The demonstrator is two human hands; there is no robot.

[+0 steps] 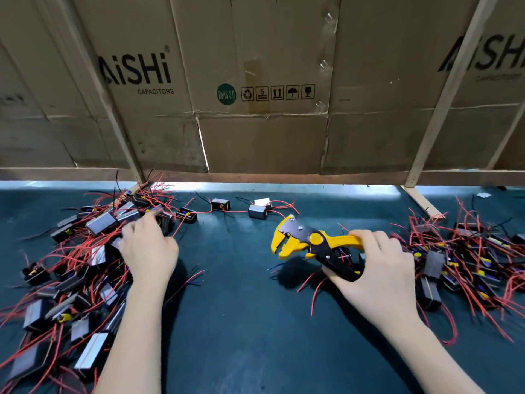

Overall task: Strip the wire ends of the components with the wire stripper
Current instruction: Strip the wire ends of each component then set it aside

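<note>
We see both bare forearms reaching forward from the near edge of the table, palms turned down. The left hand [147,245] stretches toward the left side of the table; its fingers are extended and slightly spread, the fingertips blurred, so we cannot tell whether they touch or grip anything. The right hand [377,265] sits toward the right side of the table, wrist bent a little inward, fingers curled over the upper handle of the wire stripper [309,245] and the thumb hooked under the lower handle.
</note>
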